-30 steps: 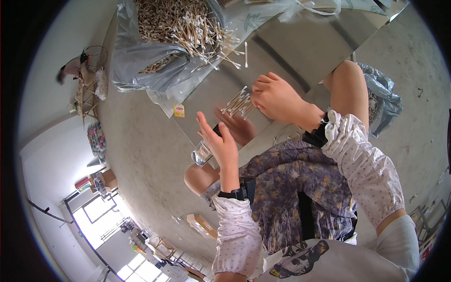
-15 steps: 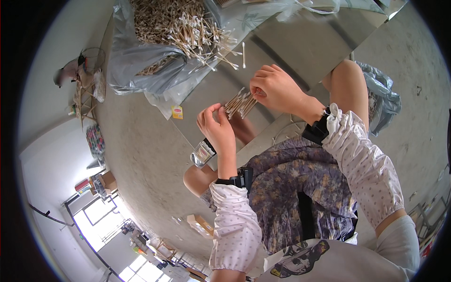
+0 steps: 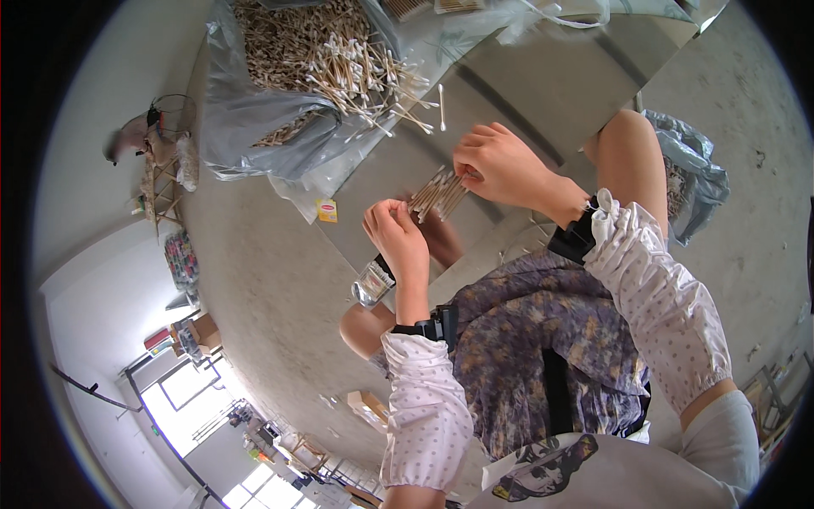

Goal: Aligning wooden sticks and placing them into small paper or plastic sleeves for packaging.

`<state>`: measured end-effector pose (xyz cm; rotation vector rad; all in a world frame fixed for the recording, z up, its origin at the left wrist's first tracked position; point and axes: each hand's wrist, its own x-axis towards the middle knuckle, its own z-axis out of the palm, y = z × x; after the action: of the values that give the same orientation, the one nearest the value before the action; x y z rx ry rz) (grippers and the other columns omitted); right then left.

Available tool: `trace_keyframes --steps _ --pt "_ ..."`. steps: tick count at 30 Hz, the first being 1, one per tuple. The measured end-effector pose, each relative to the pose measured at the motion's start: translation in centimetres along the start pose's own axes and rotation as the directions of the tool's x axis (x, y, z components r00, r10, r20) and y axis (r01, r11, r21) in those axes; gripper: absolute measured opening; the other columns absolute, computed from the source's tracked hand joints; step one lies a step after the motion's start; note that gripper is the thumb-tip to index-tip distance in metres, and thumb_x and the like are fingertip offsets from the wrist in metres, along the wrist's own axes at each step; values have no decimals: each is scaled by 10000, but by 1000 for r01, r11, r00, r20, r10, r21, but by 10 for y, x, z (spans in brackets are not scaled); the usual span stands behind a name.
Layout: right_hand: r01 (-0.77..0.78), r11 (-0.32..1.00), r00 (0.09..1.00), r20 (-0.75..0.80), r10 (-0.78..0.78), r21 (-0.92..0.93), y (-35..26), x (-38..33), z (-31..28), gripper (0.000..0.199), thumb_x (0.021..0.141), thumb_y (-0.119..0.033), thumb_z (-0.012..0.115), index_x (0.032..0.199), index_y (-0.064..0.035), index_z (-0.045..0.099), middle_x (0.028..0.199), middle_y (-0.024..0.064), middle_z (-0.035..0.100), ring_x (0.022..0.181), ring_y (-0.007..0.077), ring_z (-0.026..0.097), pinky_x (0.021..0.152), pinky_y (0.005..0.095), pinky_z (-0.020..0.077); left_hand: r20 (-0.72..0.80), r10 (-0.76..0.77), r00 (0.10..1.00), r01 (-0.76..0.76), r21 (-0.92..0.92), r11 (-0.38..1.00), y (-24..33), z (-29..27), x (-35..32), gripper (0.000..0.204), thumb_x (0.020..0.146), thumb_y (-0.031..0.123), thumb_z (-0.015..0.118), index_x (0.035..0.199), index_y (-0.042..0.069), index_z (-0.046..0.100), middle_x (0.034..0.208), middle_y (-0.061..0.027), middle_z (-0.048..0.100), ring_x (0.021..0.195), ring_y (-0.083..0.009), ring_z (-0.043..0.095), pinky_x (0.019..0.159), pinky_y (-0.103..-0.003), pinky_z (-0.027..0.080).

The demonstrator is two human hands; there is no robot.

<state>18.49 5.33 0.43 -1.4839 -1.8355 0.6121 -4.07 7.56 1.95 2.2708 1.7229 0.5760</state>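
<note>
A small bundle of cotton swabs with wooden sticks lies spread between my two hands, above a shiny metal table. My left hand is closed at the bundle's left end, fingertips pinched on the swabs. At the other end, the curled fingers of my right hand close on the swab tips. Beyond them a large heap of cotton swabs spills from a grey plastic bag. One loose swab lies apart from the heap. Beside my left wrist is a clear pack of swabs.
A small yellow packet sits at the table's left edge. To the right of my knee hangs or stands another grey bag. An open cardboard box is on the floor at lower left. Far left, a wooden stand holds things.
Both hands stay on the swab bundle with only slight shifts of the fingers. The whole view has moved a little, so the scene sits slightly lower and to the right.
</note>
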Motion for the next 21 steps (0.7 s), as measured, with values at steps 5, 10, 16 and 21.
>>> trace_keyframes --steps 5,10,16,21 --pt "67 998 997 -49 -66 21 -6 3 4 110 727 -111 710 810 -98 639 835 30 622 905 236 582 824 375 431 -98 -6 995 -4 -108 994 3 -23 -16 62 944 71 541 937 17 511 932 -157 535 929 -353 508 838 -466 393" --pt "-11 1000 999 37 9 29 0 -4 -12 112 727 -116 688 822 -97 633 824 35 625 920 243 580 854 372 424 164 263 951 -230 -193 954 55 -31 -63 58 893 36 556 900 55 501 909 -121 533 882 -344 533 803 -455 416" --pt "22 995 1000 8 -23 97 -11 0 -6 130 728 -98 716 828 -87 635 798 21 606 880 233 564 848 357 423 351 204 914 -198 -52 979 45 -28 -110 159 850 0 572 998 45 537 943 -125 581 882 -342 585 744 -452 484" --pt "11 996 1000 19 -13 89 -5 -2 -11 135 726 -96 717 838 -86 642 808 21 609 888 229 565 853 357 422 348 39 937 7 -129 992 65 -31 -93 268 953 103 586 1207 49 522 846 -127 654 744 -368 648 597 -470 504"
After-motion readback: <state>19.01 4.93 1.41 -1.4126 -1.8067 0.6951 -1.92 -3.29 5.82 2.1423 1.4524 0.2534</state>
